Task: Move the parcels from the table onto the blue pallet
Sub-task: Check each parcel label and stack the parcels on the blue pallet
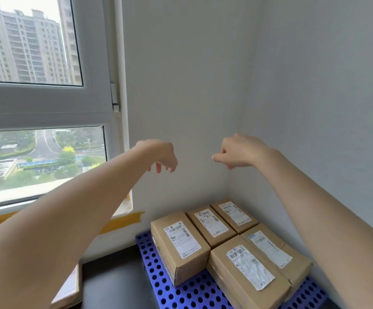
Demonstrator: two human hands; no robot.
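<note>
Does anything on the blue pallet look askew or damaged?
Nothing serious. Five parcels lie flat on the blue pallet, labels up. Only the label on the nearest one is wrinkled. Both hands, left hand and right hand, are raised and empty.

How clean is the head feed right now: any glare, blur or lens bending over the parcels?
Head view: soft daylight from the window, no glare on the parcels; label barcodes are visible, fine print too soft to read; wide-angle lens bows the window frame; both hands, left hand and right hand, look slightly blurred; the blue pallet is evenly lit.
</note>
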